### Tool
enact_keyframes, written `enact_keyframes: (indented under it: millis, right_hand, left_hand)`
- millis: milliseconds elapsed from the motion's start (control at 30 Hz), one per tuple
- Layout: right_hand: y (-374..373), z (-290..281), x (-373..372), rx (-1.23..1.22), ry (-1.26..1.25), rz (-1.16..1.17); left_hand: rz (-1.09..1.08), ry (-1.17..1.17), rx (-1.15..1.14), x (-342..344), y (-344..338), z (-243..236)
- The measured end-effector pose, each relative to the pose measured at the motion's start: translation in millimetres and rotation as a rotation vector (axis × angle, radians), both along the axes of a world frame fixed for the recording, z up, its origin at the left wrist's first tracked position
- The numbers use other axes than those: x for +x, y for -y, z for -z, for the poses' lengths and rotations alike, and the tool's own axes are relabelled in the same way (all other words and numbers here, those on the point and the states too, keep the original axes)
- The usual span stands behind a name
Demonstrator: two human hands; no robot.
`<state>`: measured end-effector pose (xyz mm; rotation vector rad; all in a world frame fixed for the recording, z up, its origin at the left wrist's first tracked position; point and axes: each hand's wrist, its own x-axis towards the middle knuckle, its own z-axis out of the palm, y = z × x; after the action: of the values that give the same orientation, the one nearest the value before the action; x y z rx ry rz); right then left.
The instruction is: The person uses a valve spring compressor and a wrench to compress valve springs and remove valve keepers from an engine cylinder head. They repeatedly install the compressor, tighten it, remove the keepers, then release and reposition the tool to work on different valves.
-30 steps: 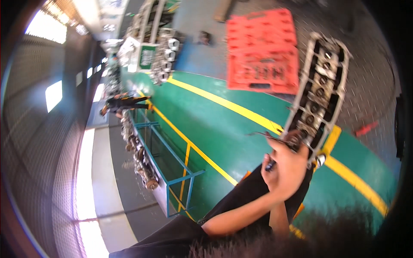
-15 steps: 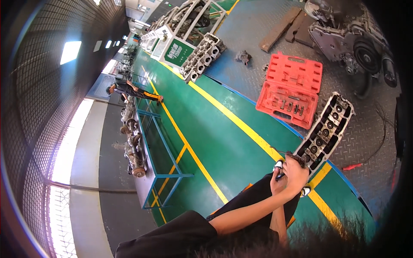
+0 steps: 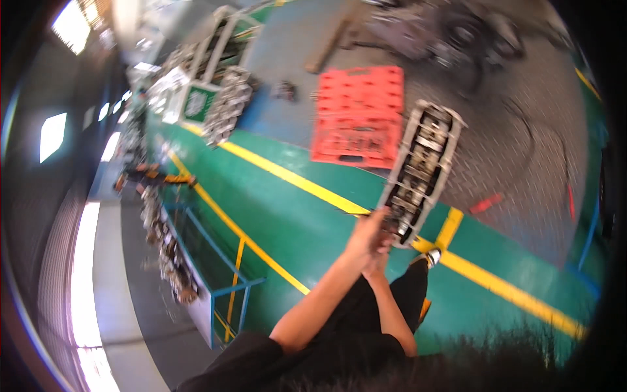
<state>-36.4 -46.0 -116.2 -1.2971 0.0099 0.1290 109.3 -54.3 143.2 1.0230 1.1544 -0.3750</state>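
Note:
In front of me, a long grey cylinder head (image 3: 428,153) lies at a slant, its open top showing a row of valve wells. My left hand (image 3: 367,234) is at its near end, closed around a dark metal tool (image 3: 390,226). A thin dark rod sticks out to the left past those fingers. Close below, my right hand (image 3: 377,262) is curled up against the left one. Blur and overlap hide what its fingers grip. Beyond the cylinder head's left side lies an open red tool case (image 3: 358,117) with several small metal pieces in its lower half.
A dark engine (image 3: 450,32) stands at the far right on metal plate flooring. Another cylinder head (image 3: 230,104) lies far left. A blue-legged bench (image 3: 215,287) carries metal parts, with a person (image 3: 153,178) near it. A red-handled thing (image 3: 485,203) lies on the right.
My view has swung, so the scene sits further left and is blurred. Both hands remain together at the cylinder head's near end, the left now above the right.

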Motion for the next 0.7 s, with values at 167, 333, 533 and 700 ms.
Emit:
enact_keyframes:
  millis: [167,333,533,700]
  right_hand:
    - [27,-103,13,-0.208,0.144,0.125]
    - [2,-98,21,-0.177,-0.194,0.343]
    - [-5,-119,26,-0.312,0.012,0.563]
    - [-5,-129,34,-0.433,-0.085,0.517]
  left_hand:
    - [-0.093,-0.030,0.065,-6,4,10]
    - [0.043,-0.056,0.136,13,19,5]
    - [0.298,-0.017,0.140,4,-1,-3]
    - [0.686,0.085,0.392,10,-28,14]
